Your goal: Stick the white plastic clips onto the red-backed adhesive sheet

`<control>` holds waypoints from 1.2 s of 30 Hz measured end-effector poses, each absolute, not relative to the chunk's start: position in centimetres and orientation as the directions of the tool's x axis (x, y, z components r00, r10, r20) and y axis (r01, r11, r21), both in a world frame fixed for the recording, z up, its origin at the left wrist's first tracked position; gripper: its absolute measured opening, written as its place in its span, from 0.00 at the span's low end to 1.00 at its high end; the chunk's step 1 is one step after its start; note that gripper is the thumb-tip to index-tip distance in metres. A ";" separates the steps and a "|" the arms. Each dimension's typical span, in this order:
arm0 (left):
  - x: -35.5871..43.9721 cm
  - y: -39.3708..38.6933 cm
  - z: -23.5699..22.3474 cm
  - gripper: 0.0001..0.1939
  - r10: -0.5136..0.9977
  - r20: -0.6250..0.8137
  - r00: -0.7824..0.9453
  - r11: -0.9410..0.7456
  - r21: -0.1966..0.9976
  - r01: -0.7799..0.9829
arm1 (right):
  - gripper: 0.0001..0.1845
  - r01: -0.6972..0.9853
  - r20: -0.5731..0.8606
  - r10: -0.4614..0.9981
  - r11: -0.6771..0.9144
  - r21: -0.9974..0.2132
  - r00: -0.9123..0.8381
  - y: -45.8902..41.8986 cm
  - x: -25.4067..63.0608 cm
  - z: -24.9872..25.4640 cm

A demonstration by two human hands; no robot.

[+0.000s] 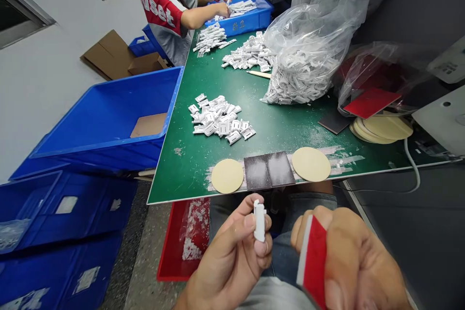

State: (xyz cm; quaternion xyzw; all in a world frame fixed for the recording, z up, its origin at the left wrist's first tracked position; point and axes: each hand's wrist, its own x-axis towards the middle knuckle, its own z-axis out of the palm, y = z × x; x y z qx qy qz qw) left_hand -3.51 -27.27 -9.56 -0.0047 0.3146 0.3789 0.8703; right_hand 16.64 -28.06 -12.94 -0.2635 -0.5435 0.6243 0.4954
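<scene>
My left hand (pixel 232 252) pinches a small white plastic part (pixel 259 222) upright between thumb and fingers, below the near edge of the green table (pixel 196 155). My right hand (pixel 348 261) is closed around a red pad with a white edge (pixel 313 261), close beside the part. On the table's near edge lie two dark sanding sheets (pixel 269 170) between two round tan discs (pixel 227 176) (pixel 311 164). A loose heap of white parts (pixel 220 118) lies farther in on the table.
A clear bag of white parts (pixel 305 53) stands at the back right, by stacked tan discs (pixel 381 128) and a red sheet (pixel 370 101). Blue bins (pixel 109 116) stand on the left; a red tray (pixel 174 247) sits on the floor. Another person (pixel 170 9) works at the far end.
</scene>
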 end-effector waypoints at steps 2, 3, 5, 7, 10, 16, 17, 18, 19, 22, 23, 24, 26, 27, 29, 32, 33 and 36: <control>-3.2 -27.3 -9.6 0.20 0.657 -0.551 0.515 0.717 0.245 -0.652 | 0.20 -0.392 0.231 0.859 0.038 -0.919 -0.457 -27.0 16.3 -11.8; -3.0 -27.4 -9.6 0.20 0.660 -0.554 0.507 0.715 0.255 -0.651 | 0.13 -0.367 0.196 0.892 0.036 -0.930 -0.408 -26.5 16.2 -11.2; -2.5 -27.5 -9.7 0.21 0.672 -0.569 0.474 0.698 0.275 -0.661 | 0.12 -0.286 0.114 0.984 0.071 -0.956 -0.139 -26.0 15.9 -10.2; -2.3 -27.8 -9.9 0.22 0.676 -0.570 0.467 0.697 0.289 -0.656 | 0.12 -0.286 0.152 0.988 0.137 -0.948 -0.031 -26.0 15.7 -9.8; -2.6 -27.9 -10.0 0.22 0.660 -0.471 0.585 0.749 0.350 -0.562 | 0.09 -0.165 0.159 0.985 0.167 -0.972 0.062 -26.6 15.7 -10.4; -3.5 -21.4 -6.2 0.23 0.875 -0.166 0.454 0.323 0.900 -0.293 | 0.10 0.133 0.121 0.851 0.061 -0.989 0.512 -28.1 17.2 -12.9; -3.0 -19.1 -4.7 0.21 0.927 -0.048 0.372 0.153 0.953 -0.260 | 0.10 0.127 0.114 0.870 0.060 -0.990 0.480 -28.4 17.2 -13.0; -2.3 -16.6 -3.1 0.20 0.941 0.095 0.326 -0.020 0.974 -0.227 | 0.11 0.115 0.096 0.883 0.048 -0.992 0.459 -28.7 17.2 -13.0; -1.4 -14.0 -1.3 0.18 0.928 0.247 0.277 -0.204 0.963 -0.177 | 0.11 0.094 0.069 0.888 0.029 -0.995 0.455 -29.0 17.0 -12.8; 2.0 -6.2 3.8 0.07 0.791 0.581 0.192 -0.609 0.781 0.141 | 0.14 0.043 -0.003 0.877 -0.027 -0.999 0.481 -29.6 16.0 -12.2; 3.0 -4.0 5.1 0.06 0.747 0.622 0.233 -0.664 0.714 0.224 | 0.15 0.030 -0.013 0.876 -0.031 -0.999 0.482 -29.7 15.7 -12.0; 3.8 -2.1 6.0 0.06 0.710 0.649 0.274 -0.704 0.651 0.282 | 0.15 0.016 -0.021 0.877 -0.033 -0.999 0.479 -29.8 15.4 -12.0; 4.5 0.3 6.6 0.07 0.645 0.699 0.307 -0.754 0.521 0.400 | 0.15 -0.016 -0.036 0.885 -0.033 -0.999 0.464 -30.1 15.2 -12.2; 4.3 0.9 6.2 0.07 0.628 0.713 0.312 -0.756 0.466 0.459 | 0.15 -0.038 -0.047 0.889 -0.033 -0.999 0.455 -30.3 15.3 -12.5; 3.0 0.5 4.2 0.07 0.668 0.665 0.334 -0.695 0.395 0.601 | 0.14 -0.119 -0.084 0.884 -0.033 -0.992 0.460 -30.7 15.9 -13.4; -0.2 -2.2 -0.2 0.11 0.819 0.393 0.418 -0.548 0.323 0.772 | 0.12 -0.356 -0.172 0.883 -0.006 -0.934 0.436 -31.3 17.3 -14.9; -1.2 -3.3 -1.8 0.09 0.840 0.302 0.452 -0.534 0.306 0.788 | 0.11 -0.438 -0.194 0.893 0.004 -0.899 0.406 -31.4 17.7 -15.3; -2.9 -6.2 -5.8 0.10 0.849 0.082 0.523 -0.525 0.260 0.811 | 0.11 -0.582 -0.214 0.935 -0.010 -0.813 0.282 -31.5 18.3 -16.1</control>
